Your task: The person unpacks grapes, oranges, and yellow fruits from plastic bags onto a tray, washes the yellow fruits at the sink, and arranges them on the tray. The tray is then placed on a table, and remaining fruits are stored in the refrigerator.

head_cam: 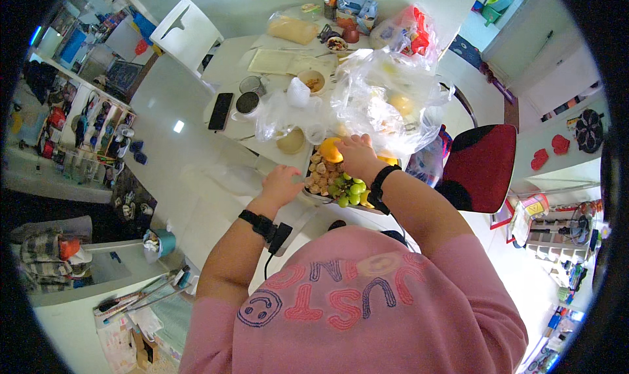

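Note:
A tray [318, 196] at the table's near edge holds a round orange fruit [331, 150], light-brown lumpy pieces [322, 176], green grapes [350, 191] and yellow fruit. My right hand [357, 154] reaches over the tray, its fingers at the orange fruit's right side; whether they grip it I cannot tell. My left hand [282, 183] hovers at the tray's left edge with fingers apart and nothing in it. Just beyond my right hand lies a large clear plastic bag [388, 99] with a yellowish round fruit inside.
The table [231, 74] also bears a black phone [220, 111], a dark-filled cup [247, 103], a bowl of brown pieces [311, 81], a shallow round dish [291, 140] and a red-and-clear bag [410, 30]. A red chair [479, 167] stands at right, a white chair [189, 35] at upper left.

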A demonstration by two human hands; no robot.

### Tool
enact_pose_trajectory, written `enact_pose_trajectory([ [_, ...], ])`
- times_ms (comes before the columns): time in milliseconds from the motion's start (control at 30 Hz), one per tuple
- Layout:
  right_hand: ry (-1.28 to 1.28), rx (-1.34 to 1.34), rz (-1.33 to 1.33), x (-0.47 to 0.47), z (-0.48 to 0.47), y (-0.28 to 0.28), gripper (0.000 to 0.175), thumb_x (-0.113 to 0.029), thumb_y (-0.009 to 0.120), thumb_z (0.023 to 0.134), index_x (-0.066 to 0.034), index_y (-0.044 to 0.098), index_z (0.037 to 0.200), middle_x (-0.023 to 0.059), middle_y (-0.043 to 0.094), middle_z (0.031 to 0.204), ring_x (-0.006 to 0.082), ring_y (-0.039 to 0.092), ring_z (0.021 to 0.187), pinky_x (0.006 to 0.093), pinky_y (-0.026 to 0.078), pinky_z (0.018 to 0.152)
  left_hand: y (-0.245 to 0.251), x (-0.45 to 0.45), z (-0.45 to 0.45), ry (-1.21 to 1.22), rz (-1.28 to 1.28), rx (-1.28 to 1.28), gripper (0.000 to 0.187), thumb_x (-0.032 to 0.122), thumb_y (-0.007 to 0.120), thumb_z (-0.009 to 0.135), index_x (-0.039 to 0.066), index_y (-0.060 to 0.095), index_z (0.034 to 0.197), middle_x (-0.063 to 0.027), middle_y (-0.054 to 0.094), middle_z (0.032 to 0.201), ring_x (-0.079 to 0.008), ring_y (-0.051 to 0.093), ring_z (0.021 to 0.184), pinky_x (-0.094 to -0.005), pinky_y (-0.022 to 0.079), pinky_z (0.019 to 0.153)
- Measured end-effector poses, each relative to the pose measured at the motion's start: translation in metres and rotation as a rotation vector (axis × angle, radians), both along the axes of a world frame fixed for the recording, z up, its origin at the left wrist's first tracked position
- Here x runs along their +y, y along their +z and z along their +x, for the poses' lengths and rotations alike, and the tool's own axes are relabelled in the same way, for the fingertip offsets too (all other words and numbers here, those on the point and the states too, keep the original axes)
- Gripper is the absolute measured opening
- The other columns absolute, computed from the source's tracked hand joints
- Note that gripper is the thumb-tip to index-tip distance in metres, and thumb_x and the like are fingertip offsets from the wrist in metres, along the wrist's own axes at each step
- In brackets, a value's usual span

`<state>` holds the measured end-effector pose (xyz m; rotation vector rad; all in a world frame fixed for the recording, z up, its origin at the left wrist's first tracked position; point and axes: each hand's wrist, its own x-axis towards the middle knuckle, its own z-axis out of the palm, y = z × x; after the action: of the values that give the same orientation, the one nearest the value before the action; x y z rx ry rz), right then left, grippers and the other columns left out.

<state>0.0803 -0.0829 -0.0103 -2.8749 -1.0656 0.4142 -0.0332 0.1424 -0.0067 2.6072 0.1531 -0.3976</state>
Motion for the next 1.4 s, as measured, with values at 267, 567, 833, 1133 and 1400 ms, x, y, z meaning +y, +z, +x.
enact_pose_trajectory([
  [267, 0.132, -0.050, 0.166, -0.022, -0.011, -0.006, 0.052, -0.015, 0.065, 0.078, -0.0108, 0.054, 0.129, 0.0063, 0.054, 0.132, 0.0283, 0.039, 0.132, 0.0477, 0.027, 0.105, -0.025, -0.005, 0.047, -0.025, 0.039, 0.041, 0.042, 0.026, 0.071, 0.075, 0.010, 0.064, 0.113, -0.0171, 0.061, 0.118, -0.0341, 0.055, 0.113, -0.0440, 0.045, 0.095],
  [567, -0.146, -0.102, 0.516, -0.101, -0.030, 0.016, 0.042, -0.013, 0.066, 0.075, -0.0129, 0.062, 0.117, 0.0092, 0.059, 0.126, 0.0300, 0.048, 0.123, 0.0458, 0.035, 0.103, -0.104, 0.014, 0.062, -0.061, -0.161, 0.051, 0.042, 0.025, 0.065, 0.075, 0.002, 0.063, 0.110, -0.0217, 0.065, 0.109, -0.0380, 0.060, 0.104, -0.0424, 0.049, 0.088],
  [833, -0.892, 0.362, 0.506, -0.205, -0.075, -0.081, 0.042, -0.018, 0.065, 0.082, -0.0031, 0.059, 0.120, 0.0184, 0.064, 0.113, 0.0315, 0.062, 0.104, 0.0369, 0.049, 0.092, -0.157, 0.025, 0.055, 0.055, -0.311, 0.212, 0.047, 0.012, 0.060, 0.078, -0.007, 0.052, 0.120, -0.0242, 0.063, 0.109, -0.0351, 0.062, 0.099, -0.0407, 0.049, 0.082],
  [1133, -0.961, 0.649, 0.584, -0.183, -0.073, -0.143, 0.034, -0.020, 0.067, 0.083, -0.0009, 0.064, 0.111, 0.0179, 0.070, 0.099, 0.0296, 0.067, 0.091, 0.0380, 0.052, 0.079, -0.089, 0.000, 0.047, 0.198, -0.496, 0.453, 0.024, 0.005, 0.053, 0.082, -0.003, 0.060, 0.104, -0.0117, 0.066, 0.090, -0.0239, 0.064, 0.081, -0.0369, 0.049, 0.069],
  [1400, -1.186, 0.814, 0.731, -0.193, -0.097, -0.126, 0.021, -0.009, 0.060, 0.083, -0.0032, 0.068, 0.102, 0.0099, 0.068, 0.076, 0.0180, 0.064, 0.063, 0.0326, 0.051, 0.057, -0.105, -0.003, 0.038, 0.237, -0.520, 0.656, 0.020, 0.004, 0.047, 0.085, 0.006, 0.062, 0.098, -0.0066, 0.066, 0.080, -0.0177, 0.064, 0.070, -0.0327, 0.045, 0.058],
])
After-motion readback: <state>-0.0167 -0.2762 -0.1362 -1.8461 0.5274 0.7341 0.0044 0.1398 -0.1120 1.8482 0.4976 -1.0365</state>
